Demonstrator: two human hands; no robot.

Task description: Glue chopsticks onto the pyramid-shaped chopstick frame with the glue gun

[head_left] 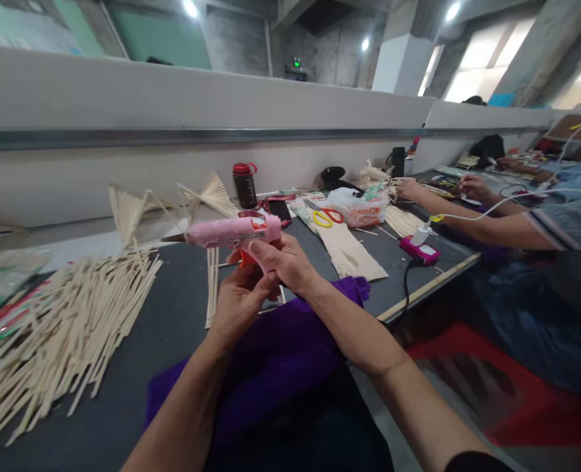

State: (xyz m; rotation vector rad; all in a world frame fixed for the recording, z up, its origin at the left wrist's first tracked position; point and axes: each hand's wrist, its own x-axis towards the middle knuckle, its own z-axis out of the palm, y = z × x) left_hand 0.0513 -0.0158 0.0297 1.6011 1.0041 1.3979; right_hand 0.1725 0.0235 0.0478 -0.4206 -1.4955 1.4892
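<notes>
A pink hot glue gun (221, 232) with an orange trigger is held up over the table, its dark nozzle pointing left. My right hand (286, 262) wraps round its handle. Just below, my left hand (245, 298) touches the lower end of the handle, fingers curled and partly hidden; whether it grips the handle or something small there, I cannot make out. Behind the glue gun stand fan-shaped pieces made of thin wooden sticks (209, 196). A few loose sticks (212, 288) lie on the table beside my left hand.
A big pile of wooden sticks (74, 328) covers the table's left side. Purple cloth (280, 354) lies at the front edge. Further back are a dark bottle (244, 187), scissors (323, 216), a plastic bag (356, 208) and a magenta power socket (419, 250). A co-worker's arms (487, 219) reach in from the right.
</notes>
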